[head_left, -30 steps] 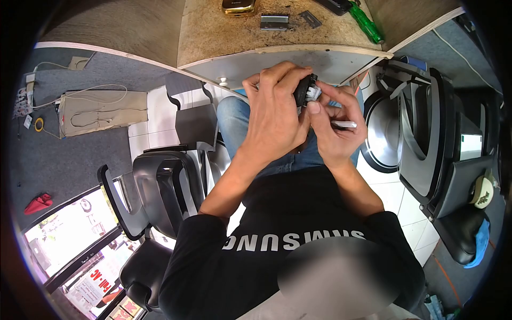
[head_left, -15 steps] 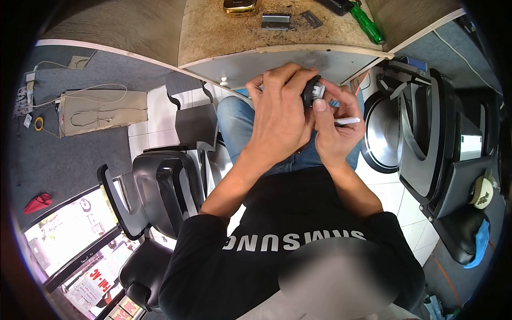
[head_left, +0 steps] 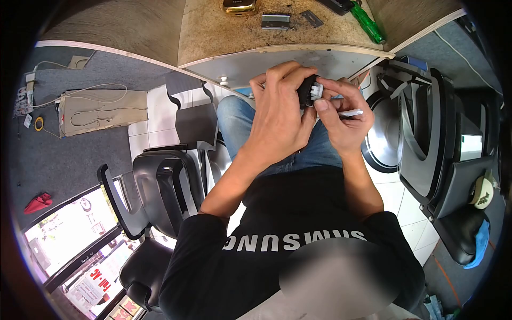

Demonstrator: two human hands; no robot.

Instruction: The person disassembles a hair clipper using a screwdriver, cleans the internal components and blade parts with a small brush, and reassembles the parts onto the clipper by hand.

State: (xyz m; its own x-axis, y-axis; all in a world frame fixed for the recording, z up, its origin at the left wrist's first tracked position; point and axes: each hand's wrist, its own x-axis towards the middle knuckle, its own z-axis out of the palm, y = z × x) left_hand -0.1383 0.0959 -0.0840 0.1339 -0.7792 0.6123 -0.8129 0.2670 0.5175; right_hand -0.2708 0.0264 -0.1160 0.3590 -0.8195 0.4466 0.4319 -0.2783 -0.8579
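My left hand (head_left: pixel 280 109) is wrapped round a black hair clipper (head_left: pixel 305 92), most of its body hidden in the palm. A small white part (head_left: pixel 317 92) shows at the clipper's open end, which faces right. The thumb and forefinger of my right hand (head_left: pixel 344 114) press at this white part. A slim white-silver tool (head_left: pixel 350 113) lies gripped in the curled fingers of the same hand, its end poking out to the right. Both hands are above my lap, just in front of the worktop's edge.
On the worktop (head_left: pixel 224 45), strewn with dark bits, lie a gold-coloured device (head_left: pixel 240 6), a metal clipper blade (head_left: pixel 276 21), a flat dark blade piece (head_left: pixel 311 18) and a green-handled screwdriver (head_left: pixel 368 24). Black salon chairs (head_left: pixel 162 186) stand left and right.
My right hand has shifted slightly right and turned, its thumb and forefinger still at the white part. The clipper has tilted a little, showing more of its black side.
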